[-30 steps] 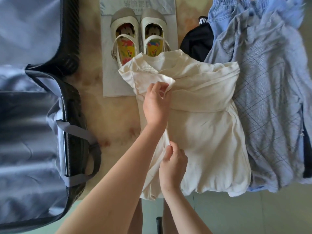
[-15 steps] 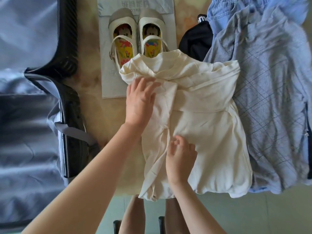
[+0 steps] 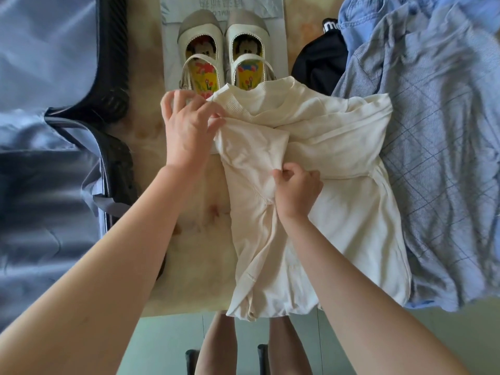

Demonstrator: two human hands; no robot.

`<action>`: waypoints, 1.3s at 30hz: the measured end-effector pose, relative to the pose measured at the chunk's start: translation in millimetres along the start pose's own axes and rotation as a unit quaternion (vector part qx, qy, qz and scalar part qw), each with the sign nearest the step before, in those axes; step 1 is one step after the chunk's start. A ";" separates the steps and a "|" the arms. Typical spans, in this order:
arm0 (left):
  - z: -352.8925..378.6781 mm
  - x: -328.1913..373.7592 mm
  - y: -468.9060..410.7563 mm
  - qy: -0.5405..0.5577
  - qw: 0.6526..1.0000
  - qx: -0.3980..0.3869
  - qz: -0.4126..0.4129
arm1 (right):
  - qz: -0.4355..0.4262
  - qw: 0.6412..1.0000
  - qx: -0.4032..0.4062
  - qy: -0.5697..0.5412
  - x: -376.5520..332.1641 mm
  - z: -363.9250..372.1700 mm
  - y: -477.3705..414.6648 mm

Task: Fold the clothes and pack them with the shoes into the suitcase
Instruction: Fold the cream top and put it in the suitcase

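Both grips shifted on the cream shirt (image 3: 338, 212).
Left grip (image 3: 189, 131), flat half a second ago, now pinches its shoulder at 10 o'clock; right grip (image 3: 296, 190) has climbed, pinching the folded sleeve. It lies mid-desk (image 3: 194, 212), shoes (image 3: 224, 58) at 12.

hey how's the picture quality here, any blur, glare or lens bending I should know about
Head view: soft, even daylight with no hard shadows; the cream top is bright but its folds stay readable. Head view: the suitcase lining at left looks smeared and soft. Head view: the wide-angle lens bends the suitcase edge and swells the forearms near the bottom corners.
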State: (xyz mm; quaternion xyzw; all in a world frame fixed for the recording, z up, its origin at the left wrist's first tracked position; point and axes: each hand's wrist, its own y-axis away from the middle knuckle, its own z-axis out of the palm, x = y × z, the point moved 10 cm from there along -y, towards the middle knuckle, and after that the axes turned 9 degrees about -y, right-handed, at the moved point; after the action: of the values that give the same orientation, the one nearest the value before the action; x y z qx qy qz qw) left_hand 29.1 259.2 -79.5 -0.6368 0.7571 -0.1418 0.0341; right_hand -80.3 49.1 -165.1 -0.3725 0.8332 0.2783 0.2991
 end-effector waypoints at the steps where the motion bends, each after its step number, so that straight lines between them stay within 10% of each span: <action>1: -2.1 0.6 -2.6 -0.002 1.000 0.009 -0.001 | -0.006 1.000 0.017 -0.011 -2.1 -3.6 -2.2; 15: -10.9 -11.1 53.1 0.141 0.974 -0.012 -0.180 | -0.063 0.998 -0.001 0.008 9.9 -28.3 34.7; 25: 37.9 27.1 273.2 0.286 0.815 -0.368 -0.344 | -0.001 0.992 -0.038 0.123 42.5 -6.7 116.4; 39: 29.2 56.0 320.3 0.236 0.840 -0.394 -0.291 | 0.006 0.987 -0.147 0.059 50.3 -21.8 96.1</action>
State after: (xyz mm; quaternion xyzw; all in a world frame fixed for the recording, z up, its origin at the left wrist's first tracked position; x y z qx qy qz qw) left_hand -280.4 247.3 -182.9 -0.7348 0.5143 0.0191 -0.4417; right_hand -189.7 65.8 -163.0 -0.4231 0.8016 0.3775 0.1896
